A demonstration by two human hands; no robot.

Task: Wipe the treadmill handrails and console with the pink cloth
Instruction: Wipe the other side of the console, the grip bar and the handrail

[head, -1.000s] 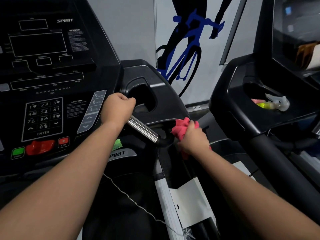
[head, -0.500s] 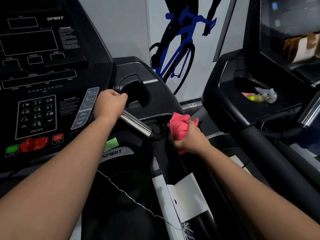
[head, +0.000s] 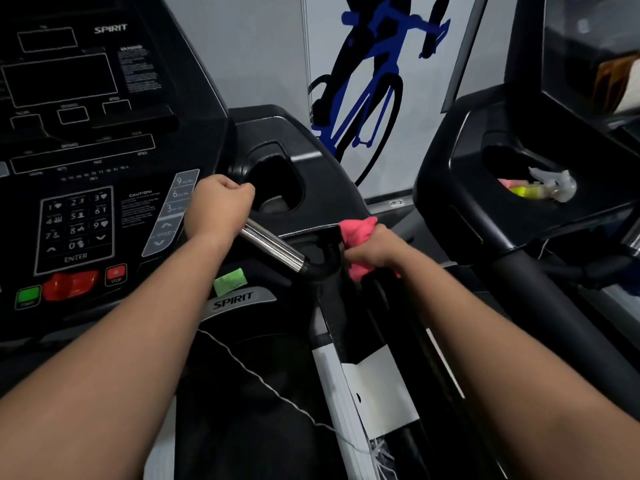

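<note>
Pink cloth [head: 358,237] is bunched in your right hand [head: 375,251], fingers curled tight around it, pressed against the black handrail [head: 329,261] just where the rail bends down below the edge of the cup-holder tray [head: 311,161]. Cloth sticks out above and below your fist. Your left hand [head: 220,204] is wrapped in a closed fist around the chrome grip bar [head: 273,249], at its upper end, right beside the speed keys [head: 173,206] on the console [head: 86,133]. Between your two hands the chrome bar runs bare down to its black elbow, which nearly touches the cloth. To your right, a narrow gap separates this rail from the neighbouring treadmill [head: 519,209], whose tray edge sits near your right wrist. Below your right forearm, the side rail and a white paper tag [head: 381,393] run toward you. A thin cord [head: 259,375] crosses the deck under your left forearm.
</note>
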